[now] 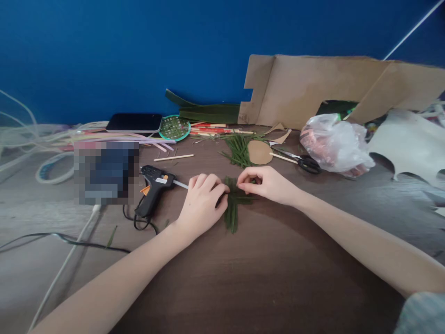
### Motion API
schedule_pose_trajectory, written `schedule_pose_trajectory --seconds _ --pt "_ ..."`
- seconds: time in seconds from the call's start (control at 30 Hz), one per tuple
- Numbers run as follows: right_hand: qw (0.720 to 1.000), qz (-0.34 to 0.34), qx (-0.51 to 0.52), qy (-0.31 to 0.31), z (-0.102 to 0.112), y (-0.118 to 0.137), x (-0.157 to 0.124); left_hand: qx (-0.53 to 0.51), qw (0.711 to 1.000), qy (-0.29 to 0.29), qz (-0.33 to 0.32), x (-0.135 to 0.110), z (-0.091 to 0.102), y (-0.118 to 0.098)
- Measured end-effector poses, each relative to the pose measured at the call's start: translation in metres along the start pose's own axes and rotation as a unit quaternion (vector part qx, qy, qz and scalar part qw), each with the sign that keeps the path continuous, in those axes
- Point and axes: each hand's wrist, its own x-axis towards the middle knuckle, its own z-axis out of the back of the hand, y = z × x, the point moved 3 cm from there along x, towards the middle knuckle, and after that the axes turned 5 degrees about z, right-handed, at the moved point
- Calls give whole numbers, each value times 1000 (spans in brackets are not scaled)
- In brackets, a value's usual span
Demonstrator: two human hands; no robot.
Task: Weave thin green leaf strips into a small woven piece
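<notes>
Thin green leaf strips (231, 220) lie crossed over each other on the dark wooden table, forming a small woven patch. My left hand (206, 200) rests at the patch's left edge with its fingers curled, thumb and forefinger closed on the strips. From the right, my right hand (264, 184) reaches in with thumb and forefinger pinched at the upper part of the patch; the strip end between them is mostly hidden. Just beyond are a pile of loose cut leaf strips (238, 149) and a round cardboard disc (260, 152) on a stick.
A black glue gun (153, 189) with its cord lies left of my left hand. Scissors (308, 163) and a plastic bag (335, 144) are at the right. Behind stand a cardboard sheet (309, 88), a phone (134, 122) and a round teal-rimmed mesh (174, 128).
</notes>
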Motion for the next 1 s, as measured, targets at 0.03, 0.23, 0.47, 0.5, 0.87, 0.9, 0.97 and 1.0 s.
schedule_pose_trajectory --seconds 0.03,0.23,0.47,0.5,0.87,0.9,0.97,1.0 --pt "1000 -1 9 -10 0 1 0 -1 1000 -1 1 0 0 0" --pt "997 58 -17 -44 -2 11 -1 -8 1000 5 13 2 1 0" --pt "985 169 -25 -20 -14 24 -2 10 1000 -5 -2 3 0 1" --pt "984 177 -21 -11 -15 25 -2 8 1000 -6 -4 3 1 1" --pt "973 95 -177 -117 -9 1 4 -18 999 -33 8 3 3 -2" --pt "970 88 -198 -109 -11 0 4 -17 999 -36 5 3 3 -2" --pt "966 77 -230 -94 -14 -1 3 -14 999 -40 2 2 3 -2" --pt "963 75 -243 -88 -16 0 3 -12 999 -42 1 2 3 -2"
